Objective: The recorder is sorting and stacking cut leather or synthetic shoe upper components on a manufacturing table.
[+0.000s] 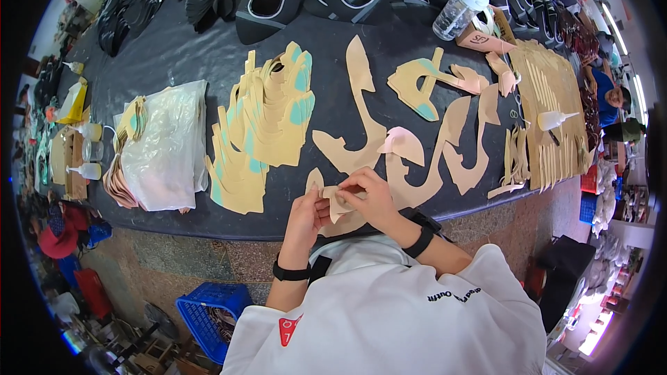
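Observation:
At the near edge of the dark table, my left hand (306, 212) and my right hand (369, 198) grip one beige cut shoe-upper piece (338, 211) between them. The right fingers pinch its upper part, while the left fingers and thumb close around its left side. Part of it hides behind the fingers. Just beyond lie loose curved beige pieces, one long upright piece (362, 90) and a hooked piece (453, 132) to the right. A pinkish rounded piece (405, 144) rests on another. Left of my hands, overlapping yellowish pieces with pale green patches (267, 125) form a fanned stack.
Black shoe uppers (271, 3) line the far side. A clear lidded bottle (458, 10) stands at the back right. Cardboard with beige strips (549, 90) and a white squeeze bottle (556, 120) lies right. Plastic-covered pieces (167, 146) lie left; a blue crate (208, 312) sits below.

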